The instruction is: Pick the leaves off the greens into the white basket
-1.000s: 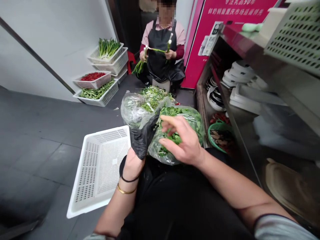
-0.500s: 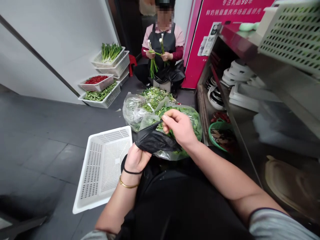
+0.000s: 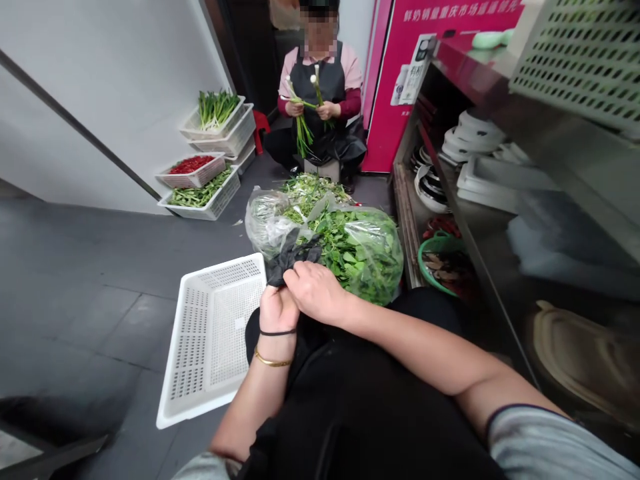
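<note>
My left hand [image 3: 277, 309] is raised over my lap with its palm bare and its fingers hidden inside a crumpled black glove [image 3: 293, 257]. A black band and a gold bangle circle that wrist. My right hand [image 3: 316, 291] lies across the left one, fingers closed on the glove's cuff at the knuckles. Just beyond both hands stands a clear plastic bag of leafy greens [image 3: 363, 250]. An empty white perforated basket [image 3: 213, 333] lies on the floor to the left of my left hand.
Another person [image 3: 320, 93] squats at the back in a black apron, holding scallions over a heap of trimmings [image 3: 310, 188]. White baskets of scallions, red chillies and green beans [image 3: 203, 170] stand by the left wall. A steel shelf with stacked dishes [image 3: 465, 153] runs along the right, with a green basket [image 3: 440, 257] at its foot.
My right hand pinched the black glove and stretched it away from the left hand, then came back down onto the left knuckles. The view shifted slightly forward and right.
</note>
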`<state>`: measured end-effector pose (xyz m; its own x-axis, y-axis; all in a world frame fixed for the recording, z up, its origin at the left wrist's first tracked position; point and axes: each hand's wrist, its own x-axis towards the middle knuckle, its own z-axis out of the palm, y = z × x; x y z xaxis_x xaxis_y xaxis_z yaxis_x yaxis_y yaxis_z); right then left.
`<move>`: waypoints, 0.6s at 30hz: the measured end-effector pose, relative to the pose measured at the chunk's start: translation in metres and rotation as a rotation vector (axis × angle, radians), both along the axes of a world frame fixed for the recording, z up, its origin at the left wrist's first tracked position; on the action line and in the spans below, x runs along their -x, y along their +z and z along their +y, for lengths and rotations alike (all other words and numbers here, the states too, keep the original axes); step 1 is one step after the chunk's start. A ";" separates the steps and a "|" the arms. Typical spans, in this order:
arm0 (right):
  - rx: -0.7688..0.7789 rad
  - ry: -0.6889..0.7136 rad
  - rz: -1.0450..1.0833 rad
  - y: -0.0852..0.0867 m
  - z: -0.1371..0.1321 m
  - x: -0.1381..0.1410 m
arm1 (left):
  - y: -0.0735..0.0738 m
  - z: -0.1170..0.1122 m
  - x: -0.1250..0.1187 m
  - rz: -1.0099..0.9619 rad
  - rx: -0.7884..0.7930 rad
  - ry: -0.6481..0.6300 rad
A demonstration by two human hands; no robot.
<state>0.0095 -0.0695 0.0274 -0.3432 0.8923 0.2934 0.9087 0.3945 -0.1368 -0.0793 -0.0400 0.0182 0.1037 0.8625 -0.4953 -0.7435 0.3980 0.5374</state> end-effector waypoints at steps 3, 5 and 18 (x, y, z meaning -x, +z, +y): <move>0.046 -0.008 -0.044 -0.002 0.004 -0.001 | 0.002 0.004 -0.004 0.031 0.042 0.017; 0.054 -0.007 -0.043 -0.001 0.001 -0.001 | 0.002 0.006 -0.003 0.012 0.034 0.008; -0.004 0.225 0.072 -0.026 -0.003 0.002 | -0.023 0.008 0.020 -0.039 -0.222 0.007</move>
<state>0.0072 -0.0724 0.0015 -0.5112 0.7946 0.3275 0.7858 0.5865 -0.1964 -0.0991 -0.0323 -0.0048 0.1127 0.9507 -0.2888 -0.7674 0.2679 0.5825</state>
